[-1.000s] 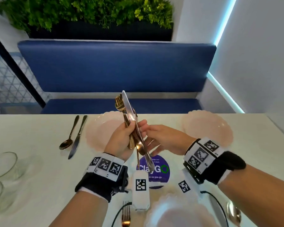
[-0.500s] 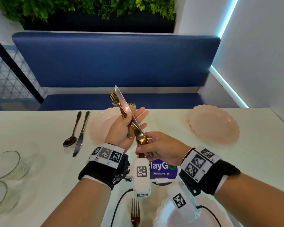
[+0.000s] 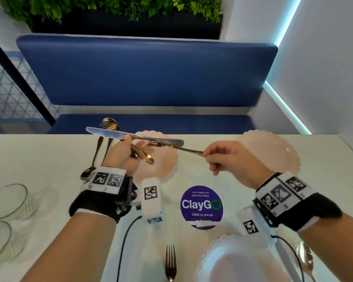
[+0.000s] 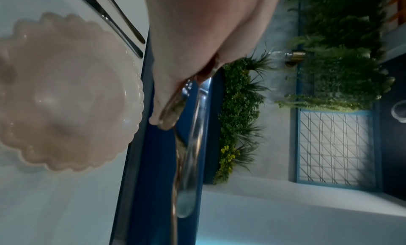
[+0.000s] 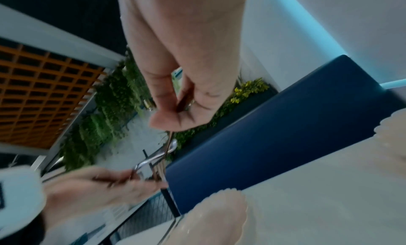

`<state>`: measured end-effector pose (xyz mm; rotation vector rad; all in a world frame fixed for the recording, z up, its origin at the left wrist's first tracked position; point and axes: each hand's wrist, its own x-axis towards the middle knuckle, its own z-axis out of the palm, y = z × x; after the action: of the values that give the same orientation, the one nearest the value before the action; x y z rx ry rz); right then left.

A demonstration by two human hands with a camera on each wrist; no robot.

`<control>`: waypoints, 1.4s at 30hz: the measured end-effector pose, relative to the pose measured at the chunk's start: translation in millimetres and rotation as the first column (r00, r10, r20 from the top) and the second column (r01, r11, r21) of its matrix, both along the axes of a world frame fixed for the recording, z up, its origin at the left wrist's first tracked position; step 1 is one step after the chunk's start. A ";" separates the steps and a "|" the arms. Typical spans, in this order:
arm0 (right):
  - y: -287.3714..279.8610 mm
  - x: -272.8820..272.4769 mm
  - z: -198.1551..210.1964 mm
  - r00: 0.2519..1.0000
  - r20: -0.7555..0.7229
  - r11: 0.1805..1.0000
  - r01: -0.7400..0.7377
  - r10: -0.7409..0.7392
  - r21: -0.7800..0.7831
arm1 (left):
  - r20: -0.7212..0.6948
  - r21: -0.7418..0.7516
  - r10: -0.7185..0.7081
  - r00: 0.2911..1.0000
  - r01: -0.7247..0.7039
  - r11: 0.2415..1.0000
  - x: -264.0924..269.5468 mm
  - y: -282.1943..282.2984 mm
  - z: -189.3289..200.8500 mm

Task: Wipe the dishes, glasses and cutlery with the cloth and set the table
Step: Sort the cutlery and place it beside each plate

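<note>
Overhead, left hand [image 3: 125, 153] gripping knife [image 3: 130, 136] and gold cutlery, right hand [image 3: 230, 159] pinching fork [image 3: 181, 147] handle; wrist views blurred, hiding table settings

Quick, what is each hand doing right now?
Left hand: holds a bunch of cutlery, knife on top.
Right hand: pinches the handle end of a gold fork.

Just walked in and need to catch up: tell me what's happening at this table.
A person is setting the table. The left hand grips a bundle of cutlery above the table, including a silver knife and gold pieces. The right hand pinches the handle of a gold fork, its tines at the bundle. Pink plates are laid on the far side, a spoon and knife lie by the left one, and a fork sits near the person. No cloth is visible.
</note>
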<state>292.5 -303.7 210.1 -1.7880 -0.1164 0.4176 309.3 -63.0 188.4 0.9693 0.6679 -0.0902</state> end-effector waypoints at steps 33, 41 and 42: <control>58.6 144.7 -140.7 0.998 0.063 0.681 0.047 0.000 -0.731 | 0.085 -0.105 -0.108 0.991 0.117 0.988 21.9 -8.9 -33.8; 69.7 116.1 -143.3 0.997 -0.056 0.704 -0.079 0.056 -0.706 | 0.026 -0.110 -0.158 0.987 0.160 0.981 23.7 -21.0 -31.4; 70.6 117.4 -143.1 0.997 -0.045 0.700 -0.075 0.062 -0.711 | 0.014 -0.102 -0.170 0.985 0.170 0.980 22.9 -21.9 -32.0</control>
<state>409.9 -233.1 67.0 -2.5621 -0.0003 0.5847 332.2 -84.9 156.4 0.9259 0.5686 -0.2703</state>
